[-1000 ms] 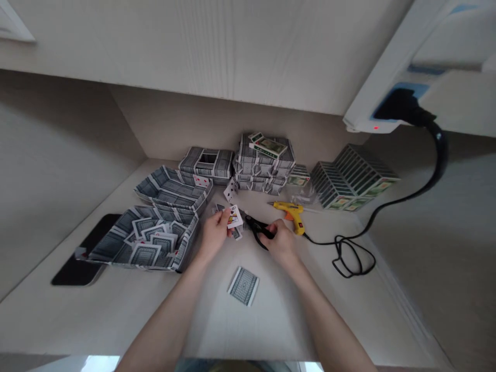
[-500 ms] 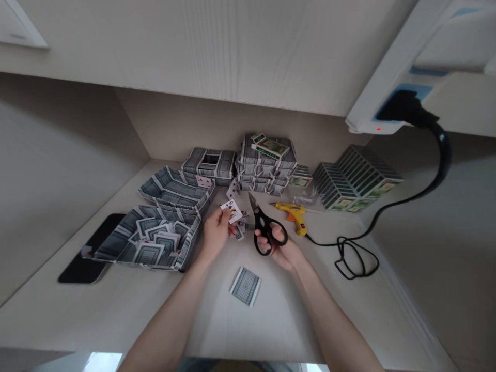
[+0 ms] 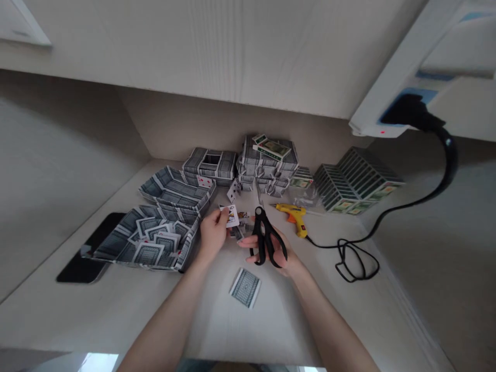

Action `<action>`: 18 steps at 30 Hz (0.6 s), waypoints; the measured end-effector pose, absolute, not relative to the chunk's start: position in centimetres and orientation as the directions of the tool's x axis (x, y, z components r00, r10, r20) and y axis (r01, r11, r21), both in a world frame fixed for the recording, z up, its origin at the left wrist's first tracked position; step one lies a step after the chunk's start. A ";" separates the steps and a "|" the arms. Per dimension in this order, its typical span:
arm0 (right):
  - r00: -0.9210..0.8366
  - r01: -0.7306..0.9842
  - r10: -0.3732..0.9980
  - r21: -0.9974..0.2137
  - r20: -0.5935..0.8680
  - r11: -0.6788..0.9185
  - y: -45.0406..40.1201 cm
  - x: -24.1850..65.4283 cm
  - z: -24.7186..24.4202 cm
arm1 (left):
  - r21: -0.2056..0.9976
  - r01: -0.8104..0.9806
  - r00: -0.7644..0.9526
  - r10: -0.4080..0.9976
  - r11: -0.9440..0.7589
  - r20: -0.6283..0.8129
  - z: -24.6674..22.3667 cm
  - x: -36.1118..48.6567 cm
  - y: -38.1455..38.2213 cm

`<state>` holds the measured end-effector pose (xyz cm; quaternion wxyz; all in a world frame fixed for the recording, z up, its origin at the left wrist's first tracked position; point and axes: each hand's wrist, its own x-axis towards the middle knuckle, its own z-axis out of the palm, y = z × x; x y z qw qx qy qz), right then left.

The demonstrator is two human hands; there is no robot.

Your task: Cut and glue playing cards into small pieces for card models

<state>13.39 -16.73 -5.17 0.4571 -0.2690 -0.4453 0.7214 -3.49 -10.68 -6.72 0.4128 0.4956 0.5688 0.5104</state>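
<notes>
Pinched between thumb and fingers, the left hand (image 3: 212,232) has firm hold of a playing card (image 3: 231,216), which stands up just past the fingertips with its face showing. The right hand (image 3: 271,254) is turned palm up and loosely curled, cradling black-handled scissors (image 3: 265,237) across the palm, with the blades closed and pointing away from the person. Small card scraps (image 3: 243,217) lie on the counter (image 3: 217,320) between the two hands, just below the held card. A single card (image 3: 245,288) lies face down nearer the person. To the left sit two trays (image 3: 174,190) folded from cards, with a phone (image 3: 83,271) partly under the nearer one. Ahead are stacked card boxes (image 3: 267,173), and to the right lie a yellow glue gun (image 3: 292,217) and its black cord (image 3: 349,258).
</notes>
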 end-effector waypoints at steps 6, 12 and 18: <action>-0.424 -0.358 0.905 -0.920 0.009 -0.158 -16.4 13.4 -5.1 | 0.996 0.088 -0.220 0.975 0.032 -0.012 -6.4 -3.7 -10.6; -0.586 -0.308 0.809 -0.909 -0.052 -0.282 -16.5 12.9 -5.3 | 0.999 0.041 -0.241 0.970 -0.008 0.017 -6.9 -3.7 -10.5; -0.568 -0.177 0.813 -0.945 -0.130 -0.275 -17.4 12.6 -4.6 | 0.984 0.179 -0.324 0.943 -0.013 0.071 -7.1 -3.9 -10.6</action>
